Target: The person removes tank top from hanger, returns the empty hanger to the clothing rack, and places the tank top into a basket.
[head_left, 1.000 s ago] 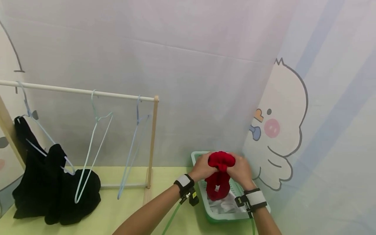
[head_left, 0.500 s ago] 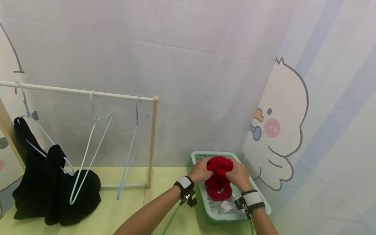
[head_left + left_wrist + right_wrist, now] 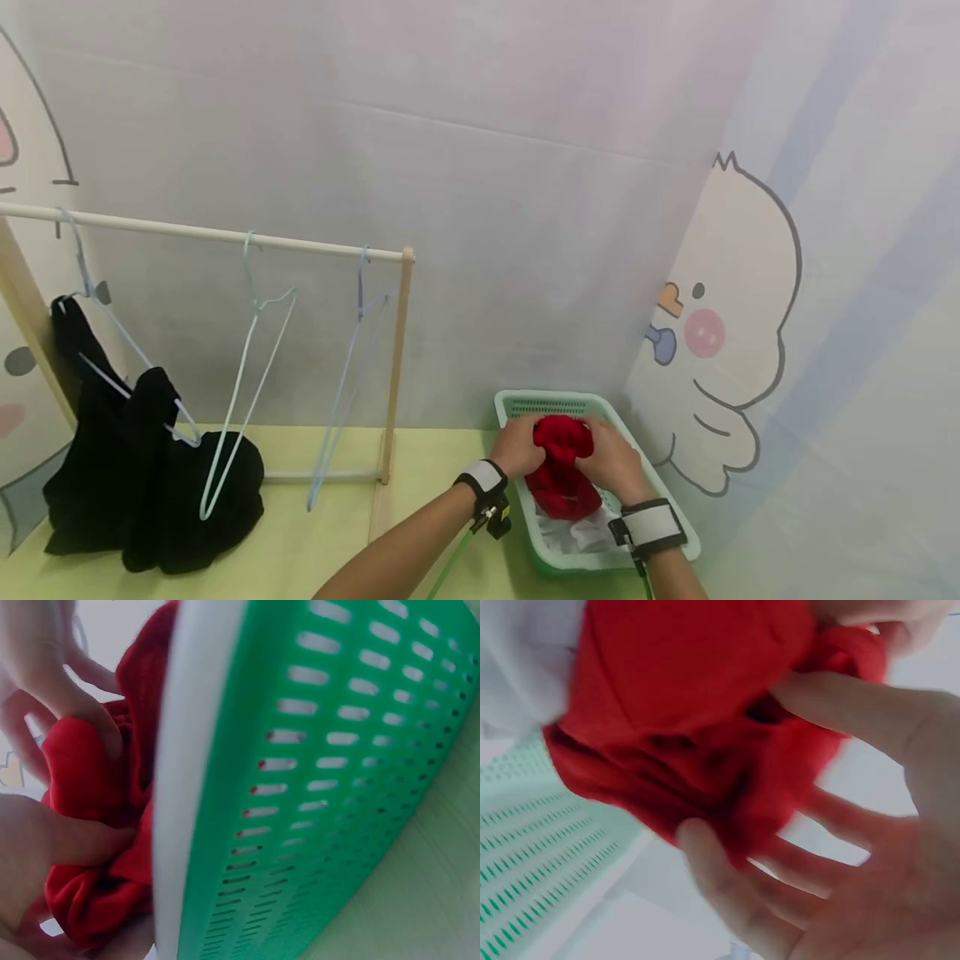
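A bunched red cloth garment (image 3: 561,479) is held by both hands over the basket (image 3: 504,400), its lower part down among white cloth (image 3: 588,533) inside. My left hand (image 3: 517,446) grips its left side; in the left wrist view the thumb presses the red fabric (image 3: 86,765) close by the basket's pale rim. My right hand (image 3: 613,458) holds the other side, with the thumb on top and the fingers spread beneath the red folds (image 3: 697,750) in the right wrist view. What kind of garment it is stays hidden in the folds.
Left of the basket stands a rack with a white rail (image 3: 180,229) and wooden posts. A pale green hanger (image 3: 251,367) and a blue hanger (image 3: 341,400) hang on it; black clothing (image 3: 112,467) hangs from another. A patterned curtain (image 3: 525,208) lies behind the yellow-green table (image 3: 322,525).
Both hands have lowered slightly into the basket with the red garment, which is now more bunched. The whole view has shifted a little, so rack and basket appear slightly further right.
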The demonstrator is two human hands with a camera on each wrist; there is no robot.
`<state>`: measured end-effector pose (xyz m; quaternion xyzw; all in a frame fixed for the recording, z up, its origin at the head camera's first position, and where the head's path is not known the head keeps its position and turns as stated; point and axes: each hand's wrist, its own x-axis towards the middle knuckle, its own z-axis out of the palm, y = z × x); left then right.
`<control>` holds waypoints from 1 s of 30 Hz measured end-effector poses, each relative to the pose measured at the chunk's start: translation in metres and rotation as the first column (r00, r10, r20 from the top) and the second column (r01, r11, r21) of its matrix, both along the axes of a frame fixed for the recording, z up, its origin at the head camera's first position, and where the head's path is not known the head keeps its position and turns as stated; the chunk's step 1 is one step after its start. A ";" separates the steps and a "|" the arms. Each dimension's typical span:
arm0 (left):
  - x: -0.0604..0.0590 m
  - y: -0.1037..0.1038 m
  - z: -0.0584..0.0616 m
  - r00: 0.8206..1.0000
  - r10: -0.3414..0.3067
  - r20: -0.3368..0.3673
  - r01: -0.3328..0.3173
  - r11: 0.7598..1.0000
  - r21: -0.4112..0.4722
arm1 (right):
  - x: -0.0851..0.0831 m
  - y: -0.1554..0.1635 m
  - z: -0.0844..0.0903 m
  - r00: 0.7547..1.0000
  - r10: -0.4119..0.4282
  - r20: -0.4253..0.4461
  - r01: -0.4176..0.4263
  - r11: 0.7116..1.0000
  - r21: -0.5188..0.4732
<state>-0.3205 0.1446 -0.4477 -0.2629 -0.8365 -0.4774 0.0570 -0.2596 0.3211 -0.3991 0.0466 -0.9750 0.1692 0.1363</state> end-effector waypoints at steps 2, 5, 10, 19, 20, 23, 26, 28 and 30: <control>0.000 0.004 -0.004 1.000 -0.006 -0.029 0.005 0.999 -0.044 | 0.005 -0.002 0.004 1.000 -0.002 0.009 0.002 1.000 0.026; -0.001 0.011 -0.009 0.996 -0.023 -0.087 0.014 0.995 -0.101 | 0.009 -0.005 0.009 1.000 0.009 0.007 -0.009 0.999 0.050; -0.002 0.019 -0.013 0.989 -0.064 -0.135 0.036 0.978 -0.203 | 0.004 -0.013 0.009 0.998 0.061 0.017 -0.062 0.996 0.062; 0.009 0.021 -0.012 0.990 -0.098 -0.105 0.049 0.918 -0.394 | -0.006 -0.012 -0.006 0.997 0.032 0.075 -0.041 0.992 0.117; 0.013 0.020 -0.008 0.988 -0.094 -0.119 0.034 0.900 -0.435 | -0.006 -0.011 -0.006 0.996 0.037 0.082 -0.048 0.991 0.125; 0.026 0.017 -0.002 0.975 -0.077 -0.208 -0.058 0.818 -0.572 | -0.004 -0.012 -0.008 0.992 0.061 0.108 -0.077 0.986 0.149; 0.038 0.017 0.001 0.948 -0.066 -0.312 -0.163 0.742 -0.651 | -0.002 -0.014 -0.009 0.986 0.072 0.153 -0.099 0.979 0.180; 0.042 0.017 0.002 0.936 -0.060 -0.347 -0.201 0.718 -0.666 | 0.000 -0.015 -0.011 0.981 0.071 0.179 -0.106 0.976 0.192; 0.044 0.017 0.003 0.932 -0.057 -0.357 -0.212 0.714 -0.667 | 0.000 -0.016 -0.012 0.977 0.069 0.202 -0.110 0.973 0.201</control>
